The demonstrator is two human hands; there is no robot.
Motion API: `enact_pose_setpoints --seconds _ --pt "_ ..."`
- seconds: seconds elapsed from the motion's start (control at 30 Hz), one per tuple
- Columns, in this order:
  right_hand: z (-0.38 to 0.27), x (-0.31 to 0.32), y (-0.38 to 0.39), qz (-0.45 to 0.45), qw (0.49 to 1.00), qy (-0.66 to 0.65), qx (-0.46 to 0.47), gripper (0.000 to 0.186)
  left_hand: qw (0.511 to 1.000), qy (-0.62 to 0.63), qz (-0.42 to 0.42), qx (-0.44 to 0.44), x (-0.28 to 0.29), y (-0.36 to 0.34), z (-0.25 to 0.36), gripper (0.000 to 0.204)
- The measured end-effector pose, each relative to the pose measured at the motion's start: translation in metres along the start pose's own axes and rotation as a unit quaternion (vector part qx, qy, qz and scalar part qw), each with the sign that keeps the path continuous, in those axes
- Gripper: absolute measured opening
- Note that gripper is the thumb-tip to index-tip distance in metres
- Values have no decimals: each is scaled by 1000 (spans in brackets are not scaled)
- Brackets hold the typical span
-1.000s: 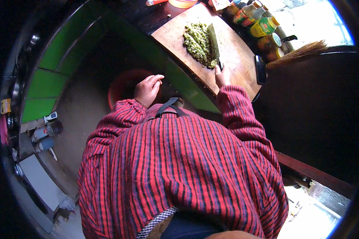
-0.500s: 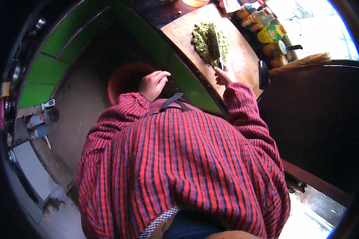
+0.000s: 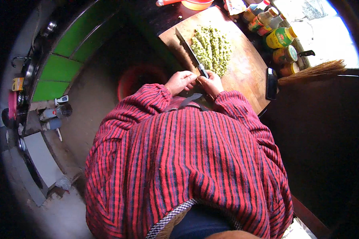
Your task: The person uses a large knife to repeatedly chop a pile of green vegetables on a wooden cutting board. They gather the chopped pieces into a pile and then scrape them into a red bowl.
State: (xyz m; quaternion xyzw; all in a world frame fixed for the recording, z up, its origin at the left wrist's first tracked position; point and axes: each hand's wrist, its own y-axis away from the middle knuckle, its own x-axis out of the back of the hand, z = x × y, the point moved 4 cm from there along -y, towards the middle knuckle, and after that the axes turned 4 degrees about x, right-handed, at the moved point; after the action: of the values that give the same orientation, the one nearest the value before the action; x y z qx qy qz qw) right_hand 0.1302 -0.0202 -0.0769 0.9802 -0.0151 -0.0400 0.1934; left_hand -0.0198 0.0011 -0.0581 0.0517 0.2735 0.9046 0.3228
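Observation:
My right hand [image 3: 212, 84] is closed round the dark handle of a kitchen knife [image 3: 188, 48]. The blade points away to the upper left, lying along the left side of finely chopped green vegetable [image 3: 212, 49]. That heap spreads over the middle of a wooden cutting board [image 3: 243, 59]. Just left of the knife handle, my left hand [image 3: 180, 82] has its fingers curled and pinched, close to my right fingertips. Whether they touch, or what the left fingers hold, is too small to tell.
Several bottles and jars, among them a yellow-and-green bottle [image 3: 281, 38], line the window side. A straw brush [image 3: 313, 71] and a black phone-like object [image 3: 271, 83] lie right of the board. An orange bowl [image 3: 197, 4] stands beyond it. A red basin [image 3: 125, 81] sits low at left.
The knife has moved left from over the chopped greens to their left edge. My left hand has come right, up to my right hand. The greens look more spread out.

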Motion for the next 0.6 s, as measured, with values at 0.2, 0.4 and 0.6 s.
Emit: enact_pose_setpoints --seconds 0.2,0.4,0.6 --pt "16 20 -8 83 983 146 79 28 993 46 -17 112 -27 -25 34 36" --pt "-12 4 5 124 972 167 109 22 982 131 -58 122 -45 -31 31 38" --pt "-22 -5 16 90 981 83 149 16 983 145 -12 114 -54 -6 47 23"
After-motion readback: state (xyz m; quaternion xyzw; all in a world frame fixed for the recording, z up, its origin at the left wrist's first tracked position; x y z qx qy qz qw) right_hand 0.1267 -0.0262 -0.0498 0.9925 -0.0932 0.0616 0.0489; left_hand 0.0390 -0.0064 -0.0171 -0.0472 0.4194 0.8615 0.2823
